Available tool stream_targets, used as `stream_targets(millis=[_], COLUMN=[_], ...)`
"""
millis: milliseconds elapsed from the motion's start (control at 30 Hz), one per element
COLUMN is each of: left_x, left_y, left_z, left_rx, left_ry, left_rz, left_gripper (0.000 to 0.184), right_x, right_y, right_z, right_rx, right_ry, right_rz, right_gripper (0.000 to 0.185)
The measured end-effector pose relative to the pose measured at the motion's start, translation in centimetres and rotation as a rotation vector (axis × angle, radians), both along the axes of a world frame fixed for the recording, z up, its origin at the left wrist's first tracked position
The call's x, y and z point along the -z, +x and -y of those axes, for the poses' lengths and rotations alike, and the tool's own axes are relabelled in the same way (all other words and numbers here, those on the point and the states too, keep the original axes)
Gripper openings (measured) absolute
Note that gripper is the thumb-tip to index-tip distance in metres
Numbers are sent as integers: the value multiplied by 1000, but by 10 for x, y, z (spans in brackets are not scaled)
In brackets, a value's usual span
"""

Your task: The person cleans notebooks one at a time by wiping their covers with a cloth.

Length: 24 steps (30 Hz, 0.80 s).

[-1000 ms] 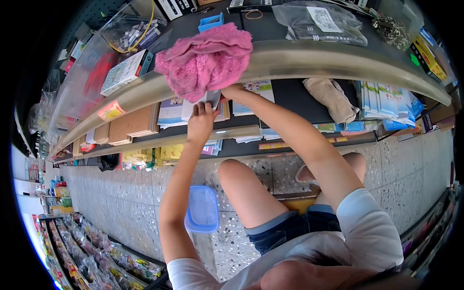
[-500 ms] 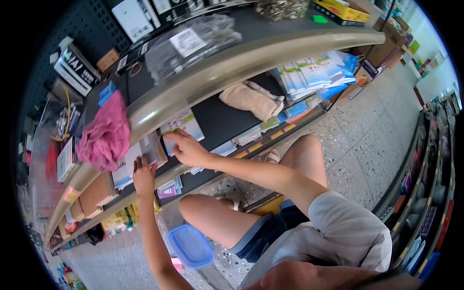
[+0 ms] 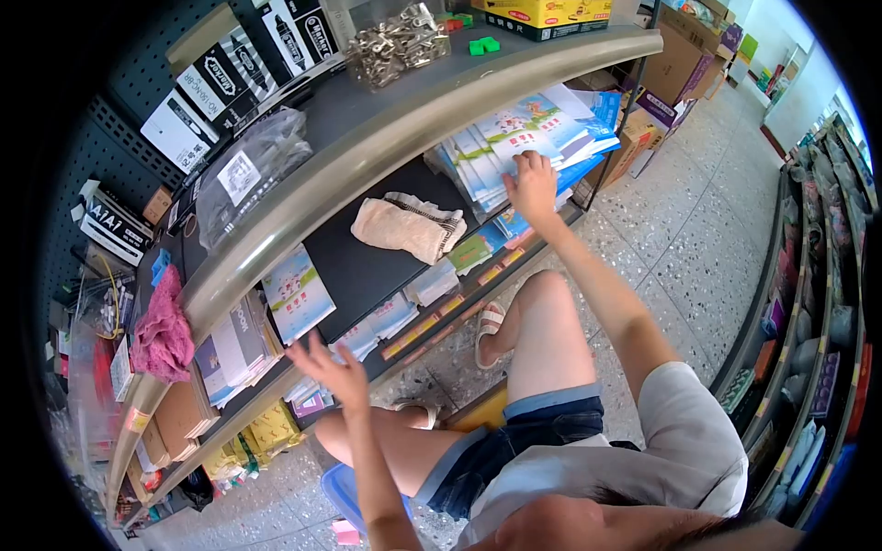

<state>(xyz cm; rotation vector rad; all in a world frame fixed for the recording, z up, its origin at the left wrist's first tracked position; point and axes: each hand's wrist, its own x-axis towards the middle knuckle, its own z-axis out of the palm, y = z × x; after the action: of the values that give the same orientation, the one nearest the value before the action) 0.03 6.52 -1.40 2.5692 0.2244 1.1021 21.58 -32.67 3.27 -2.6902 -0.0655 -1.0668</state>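
Note:
My right hand (image 3: 533, 188) rests at the front edge of a stack of booklets (image 3: 489, 158) with blue, white and green covers. Its fingertips lie on the top covers, thumb apart. Spread-fingered, my left hand (image 3: 333, 369) hovers in front of the lower shelf with nothing in it. Just beyond it, a single booklet (image 3: 299, 296) with a similar cover lies flat on the dark shelf. Beside that one is a pile of grey and white notebooks (image 3: 234, 347). A folded beige cloth (image 3: 409, 228) sits between the single booklet and the stack.
A pink cloth (image 3: 163, 329) hangs over the curved shelf edge (image 3: 413, 138). The upper shelf holds marker boxes (image 3: 225, 78), metal clips (image 3: 397, 46) and a yellow box (image 3: 549, 13). Below my left arm, a blue plastic tub (image 3: 342, 491) stands on the floor. Another stocked shelf (image 3: 808, 321) is at right.
My right hand has moved right, from beside the single booklet to the booklet stack. My left hand has come away from the notebooks and spread its fingers. The view has shifted.

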Motion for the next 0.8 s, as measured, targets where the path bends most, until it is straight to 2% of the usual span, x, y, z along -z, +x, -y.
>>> stream_targets(millis=[133,167,267,300,400,467,500,567,600,633,700,800], left_x=[-9,-6,7,9,11,9,3,-7,-4,-16,0,-29], left_y=[14,15,14,12,9,11,15,28,36,39,58,61], left_z=[73,81,109,117,134,142,152,163,171,178,181,176], left_rx=[133,133,155,174,201,233,270,415,466,467,537,607], left_ry=[-206,-227,-285,-299,-309,-390,-548,-504,-611,-811,-1007,-1659], left_rz=[-72,-75,-65,-80,-93,-170,-177,-193,-196,-328,-256,-218], left_gripper=[42,42,38,37,29,24,21,21,22,27,35,42], right_x=[-4,-4,-2,-3,-6,-17,-24,-29,-28,-26,-19,-10], right_y=[17,19,28,29,23,-2,-18,-46,-58,-69,-86,-108], right_z=[20,19,20,22,21,9,-3,-27,-40,-54,-82,-119], right_rx=[-10,-29,-20,-46,-12,-114,-154,-231,-271,-316,-393,-513], right_ry=[-132,-176,-220,-256,-146,-31,16,87,112,140,146,75], right_rz=[-196,-139,-207,-103,-87,14,28,42,41,40,29,-30], right_gripper=[31,23,18,12,11,11,11,12,12,13,12,10])
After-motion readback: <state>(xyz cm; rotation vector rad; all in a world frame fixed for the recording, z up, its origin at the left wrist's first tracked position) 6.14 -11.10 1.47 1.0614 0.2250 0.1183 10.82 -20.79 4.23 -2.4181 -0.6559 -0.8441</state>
